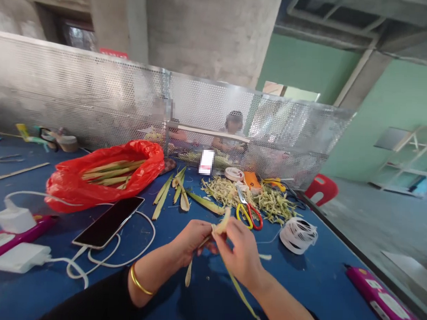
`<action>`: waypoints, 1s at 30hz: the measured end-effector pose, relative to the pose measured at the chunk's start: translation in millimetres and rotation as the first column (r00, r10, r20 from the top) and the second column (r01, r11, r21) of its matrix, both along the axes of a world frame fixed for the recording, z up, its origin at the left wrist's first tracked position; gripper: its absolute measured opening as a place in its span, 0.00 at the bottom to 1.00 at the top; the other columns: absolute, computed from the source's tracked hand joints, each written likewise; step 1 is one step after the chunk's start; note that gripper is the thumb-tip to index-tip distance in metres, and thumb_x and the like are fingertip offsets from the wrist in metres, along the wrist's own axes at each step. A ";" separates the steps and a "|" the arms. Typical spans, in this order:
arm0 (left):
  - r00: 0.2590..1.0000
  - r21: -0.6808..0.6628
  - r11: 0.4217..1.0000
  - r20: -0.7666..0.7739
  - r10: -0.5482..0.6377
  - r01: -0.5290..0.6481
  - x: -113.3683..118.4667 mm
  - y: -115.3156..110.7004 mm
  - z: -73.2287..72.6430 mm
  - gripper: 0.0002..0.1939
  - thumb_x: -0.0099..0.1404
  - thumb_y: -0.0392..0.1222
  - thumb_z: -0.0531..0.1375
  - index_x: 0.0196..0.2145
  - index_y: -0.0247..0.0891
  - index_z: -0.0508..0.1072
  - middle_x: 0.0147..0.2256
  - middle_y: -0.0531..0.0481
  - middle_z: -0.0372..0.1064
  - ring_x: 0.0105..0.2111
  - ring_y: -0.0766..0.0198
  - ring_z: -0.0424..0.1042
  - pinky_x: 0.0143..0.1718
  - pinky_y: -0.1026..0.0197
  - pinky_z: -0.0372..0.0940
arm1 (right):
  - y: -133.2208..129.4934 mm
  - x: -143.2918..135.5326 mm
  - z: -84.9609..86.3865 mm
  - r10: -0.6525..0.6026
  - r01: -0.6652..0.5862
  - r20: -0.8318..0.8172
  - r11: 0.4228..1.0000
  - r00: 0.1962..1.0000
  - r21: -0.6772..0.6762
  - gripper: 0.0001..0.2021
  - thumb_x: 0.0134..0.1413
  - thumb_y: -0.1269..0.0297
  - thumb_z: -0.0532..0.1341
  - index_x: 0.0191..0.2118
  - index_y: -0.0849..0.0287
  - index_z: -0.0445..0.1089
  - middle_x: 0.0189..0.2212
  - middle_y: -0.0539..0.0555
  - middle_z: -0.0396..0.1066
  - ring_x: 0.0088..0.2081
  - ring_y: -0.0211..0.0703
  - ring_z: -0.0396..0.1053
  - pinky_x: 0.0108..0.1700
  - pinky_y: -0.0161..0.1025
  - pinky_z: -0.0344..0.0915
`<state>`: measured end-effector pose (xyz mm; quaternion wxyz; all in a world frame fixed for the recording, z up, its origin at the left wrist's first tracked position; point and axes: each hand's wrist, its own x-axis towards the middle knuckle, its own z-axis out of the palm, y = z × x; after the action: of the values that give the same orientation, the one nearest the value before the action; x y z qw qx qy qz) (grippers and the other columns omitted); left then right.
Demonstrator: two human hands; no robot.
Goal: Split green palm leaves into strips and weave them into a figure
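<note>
My left hand (195, 241) and my right hand (240, 249) meet over the blue table, both closed on a pale green-yellow husk strip (222, 224). One long end of it hangs below my right hand, and a shorter piece dangles under my left. Just beyond my right hand lie scissors (248, 213) with one yellow and one red handle. Flat husk leaves (163, 195) rest on the table past my left hand. A heap of cut husk bits (222, 192) spreads behind the scissors. My fingers hide part of the strip.
At left, a red plastic bag (72, 185) holds more husks, near a phone (109, 221) with white cables. A roll of white cord (298, 235) and a purple power strip (380, 296) lie right. Behind a perforated metal screen (208, 104) sit two people.
</note>
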<state>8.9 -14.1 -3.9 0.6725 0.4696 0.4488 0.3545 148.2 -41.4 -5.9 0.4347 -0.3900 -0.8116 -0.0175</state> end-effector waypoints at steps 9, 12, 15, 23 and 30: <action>0.957 -0.234 0.959 0.200 0.211 -0.163 -8.8 8.0 2.1 0.11 0.55 0.41 0.64 0.26 0.28 0.76 0.25 0.43 0.74 0.18 0.71 0.68 0.10 0.74 0.48 | 0.0 6.8 -10.9 -0.102 -0.163 0.632 0.924 0.768 0.347 0.09 0.58 0.76 0.53 0.37 0.62 0.70 0.30 0.54 0.69 0.33 0.42 0.65 0.47 0.47 0.59; 0.922 -0.333 0.929 0.285 0.262 -0.160 -8.7 10.0 3.1 0.11 0.61 0.39 0.60 0.27 0.27 0.75 0.25 0.44 0.73 0.21 0.69 0.71 0.17 0.73 0.62 | 2.9 5.8 -14.2 -0.135 -0.151 0.660 0.921 0.739 0.358 0.09 0.58 0.76 0.53 0.37 0.63 0.70 0.30 0.54 0.68 0.33 0.43 0.65 0.48 0.48 0.59; 0.898 -0.393 0.908 0.334 0.285 -0.143 -8.7 13.8 1.3 0.12 0.64 0.37 0.56 0.28 0.27 0.75 0.25 0.44 0.73 0.22 0.70 0.72 0.22 0.72 0.66 | 2.8 3.6 -16.3 -0.076 -0.184 0.664 0.932 0.744 0.313 0.10 0.58 0.76 0.51 0.37 0.62 0.70 0.29 0.54 0.67 0.33 0.43 0.64 0.48 0.48 0.60; 0.888 -0.295 0.949 0.400 0.227 -0.110 0.1 3.9 -6.8 0.10 0.61 0.35 0.58 0.24 0.29 0.73 0.21 0.47 0.70 0.20 0.69 0.69 0.24 0.69 0.65 | -0.1 -2.7 -15.8 0.076 -0.172 0.372 0.957 0.925 0.232 0.11 0.60 0.75 0.52 0.43 0.61 0.69 0.33 0.54 0.69 0.34 0.40 0.65 0.44 0.43 0.60; 0.912 -0.212 0.971 0.368 0.183 -0.110 7.4 -8.7 -12.5 0.08 0.53 0.37 0.66 0.23 0.30 0.73 0.20 0.47 0.69 0.21 0.67 0.68 0.20 0.69 0.61 | -1.6 -12.9 -23.8 -0.030 -0.127 0.534 0.959 0.845 0.254 0.10 0.59 0.75 0.53 0.31 0.60 0.69 0.28 0.52 0.66 0.32 0.40 0.62 0.48 0.45 0.59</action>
<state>16.3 -22.8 -16.3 0.7598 0.2907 0.3734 0.4459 135.3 -43.0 -29.8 0.2433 -0.2835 -0.8990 -0.2285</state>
